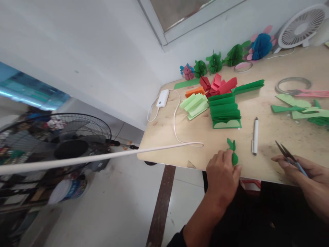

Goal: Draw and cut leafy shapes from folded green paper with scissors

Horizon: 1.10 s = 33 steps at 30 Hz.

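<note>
Lying near bench [164,137] edge, green cutout [234,157] is partly covered by left hand [222,168], fingers bent; pinching cannot be told. Long axis: twelve to six, forked end toward twelve. At three o'clock, scissors [293,161] are gripped in right hand [305,185], blades parted, tips toward eleven.

White wall [102,58], framed window [177,13]; pale floor [125,202], brown strip [161,206].

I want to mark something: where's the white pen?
In the head view, the white pen lies on the table right of centre, between the left hand and right hand.
</note>
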{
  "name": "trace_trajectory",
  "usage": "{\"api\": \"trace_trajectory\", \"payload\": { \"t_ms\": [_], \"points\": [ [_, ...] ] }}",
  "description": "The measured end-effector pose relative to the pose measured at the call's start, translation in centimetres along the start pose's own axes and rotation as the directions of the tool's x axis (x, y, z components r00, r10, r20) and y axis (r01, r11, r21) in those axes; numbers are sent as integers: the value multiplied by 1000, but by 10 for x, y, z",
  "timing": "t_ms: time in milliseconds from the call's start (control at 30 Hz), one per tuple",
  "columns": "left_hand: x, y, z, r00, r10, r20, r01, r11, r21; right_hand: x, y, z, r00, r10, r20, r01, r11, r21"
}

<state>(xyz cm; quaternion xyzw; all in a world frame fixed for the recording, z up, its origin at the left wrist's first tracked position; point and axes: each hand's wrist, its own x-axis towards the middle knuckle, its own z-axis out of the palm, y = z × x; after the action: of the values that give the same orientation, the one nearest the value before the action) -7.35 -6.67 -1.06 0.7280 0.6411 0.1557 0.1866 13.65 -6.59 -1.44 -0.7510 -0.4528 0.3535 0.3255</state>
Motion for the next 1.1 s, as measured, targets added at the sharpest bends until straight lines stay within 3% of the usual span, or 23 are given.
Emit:
{"api": "trace_trajectory", "payload": {
  "t_ms": [167, 300, 467, 600, 867, 967, 1100],
  "points": [
    [-8, -13, -4, 1000, -6, -25, 1, 978, -208, 2, -1, 1, 999, -39, 28, 39, 999, -16],
    [-7, -16, -3, 999, 44, -3, -44, 991, -124, 4, -3, 3, 998, -50, 34, 51, 998, -36],
    [-6, -16, -4, 999, 10, 50, -11, 1000, 19, 5, -5, 8, 988, -140, 66, 146, 985, -91],
    [-4, -15, -2, 998, 3, 68, -4, 1000, 15, 6, -9, 19, 944, -286, 161, 303, 949, -92],
    [0, -17, -3, 995, 29, 97, -26, 999, -32, 14, -9, 42, 856, -444, 263, 492, 857, -153],
    [4, -21, -9, 998, 3, 64, 3, 996, -90, 16, -10, 45, 844, -457, 281, 511, 845, -160],
    [13, -25, -11, 998, -18, 52, 20, 999, -44, 15, -15, 46, 858, -442, 262, 493, 853, -174]
  ]
}}
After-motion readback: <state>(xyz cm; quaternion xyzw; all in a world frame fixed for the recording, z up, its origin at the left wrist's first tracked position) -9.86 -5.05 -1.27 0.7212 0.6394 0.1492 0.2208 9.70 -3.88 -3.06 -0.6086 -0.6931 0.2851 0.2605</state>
